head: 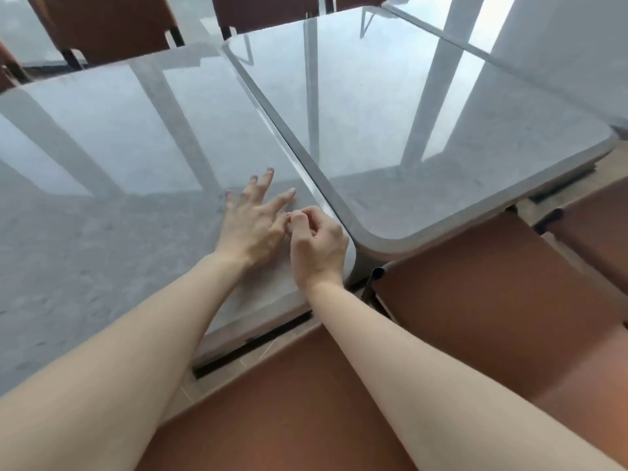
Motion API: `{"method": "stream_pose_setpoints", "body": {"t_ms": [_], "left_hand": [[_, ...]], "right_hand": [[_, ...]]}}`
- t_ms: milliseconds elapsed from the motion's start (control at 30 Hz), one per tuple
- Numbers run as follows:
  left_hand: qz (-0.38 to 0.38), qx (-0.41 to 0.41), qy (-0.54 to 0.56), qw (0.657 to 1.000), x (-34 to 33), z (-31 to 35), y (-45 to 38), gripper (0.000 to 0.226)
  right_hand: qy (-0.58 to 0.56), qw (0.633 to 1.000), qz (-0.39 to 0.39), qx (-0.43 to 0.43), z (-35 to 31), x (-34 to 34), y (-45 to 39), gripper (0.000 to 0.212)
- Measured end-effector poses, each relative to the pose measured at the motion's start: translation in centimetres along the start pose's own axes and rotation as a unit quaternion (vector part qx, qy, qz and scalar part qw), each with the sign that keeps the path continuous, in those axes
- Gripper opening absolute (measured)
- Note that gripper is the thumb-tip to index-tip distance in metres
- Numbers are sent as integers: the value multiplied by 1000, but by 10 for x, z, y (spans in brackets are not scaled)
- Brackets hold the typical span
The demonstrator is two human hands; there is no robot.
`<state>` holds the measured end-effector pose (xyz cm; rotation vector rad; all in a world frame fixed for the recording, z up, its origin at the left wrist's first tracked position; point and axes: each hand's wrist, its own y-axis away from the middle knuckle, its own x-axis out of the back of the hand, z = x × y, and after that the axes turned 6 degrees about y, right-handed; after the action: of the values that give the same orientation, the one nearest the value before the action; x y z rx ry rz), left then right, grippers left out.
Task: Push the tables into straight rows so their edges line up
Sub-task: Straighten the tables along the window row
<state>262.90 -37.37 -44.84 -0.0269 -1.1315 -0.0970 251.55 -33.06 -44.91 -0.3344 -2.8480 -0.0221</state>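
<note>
A person's two bare forearms reach over a pair of glossy grey tables with a stone-like mottled finish and rounded corners. The left table (pixel 102 205) fills the left half of the view, its polished top mirroring pale window frames. The left hand (pixel 249 226) lies flat near that table's right edge, fingers straight and spread, palm down on the surface. Just beside it, the right hand (pixel 317 248) hovers over the table's near right corner with fingers curled inward, its fingertips meeting the left hand's thumb side; whether it pinches anything cannot be told. A thin dark seam (pixel 289 137) runs diagonally between the two tops, whose long edges sit almost touching. The right table (pixel 441 130) stretches away to the right; its near edge sits farther back than the left table's near edge, so the two front edges do not line up. Rust-brown leather-look chairs (pixel 492 317) with dark metal frames are tucked below the near edges, and more of the same stand at the far side (pixel 102 25).
</note>
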Motion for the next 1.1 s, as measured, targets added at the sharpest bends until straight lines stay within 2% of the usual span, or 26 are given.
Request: {"method": "stream_pose_setpoints", "body": {"t_ms": [67,100,200,333,400,467,633,800,1100], "left_hand": [[-37,8,-30,999,-8,-3,-6,50],[-41,14,-36,998,-10,-5,-7,52],[-32,16,-39,999,-12,-7,-7,54],[-24,16,-23,999,-11,-6,-6,55],[-21,14,-15,1000,-11,-6,-5,55],[-17,16,-2,1000,-11,-6,-5,55],[-11,13,10,1000,-12,-7,-5,55],[-12,11,10,1000,-10,-6,-4,55],[-15,9,6,1000,-10,-6,-3,56]], "right_hand": [[-26,1000,6,2,2,8,2,14],[-26,999,20,34,6,13,6,13],[24,986,119,112,28,26,19,25],[-1,951,310,-8,48,35,16,45],[-68,928,356,-83,47,31,16,59],[-121,923,343,-124,43,21,19,67],[-159,923,327,-123,31,-2,18,73],[-164,924,326,-112,32,-7,16,84],[-120,931,325,-120,37,-8,12,78]]}}
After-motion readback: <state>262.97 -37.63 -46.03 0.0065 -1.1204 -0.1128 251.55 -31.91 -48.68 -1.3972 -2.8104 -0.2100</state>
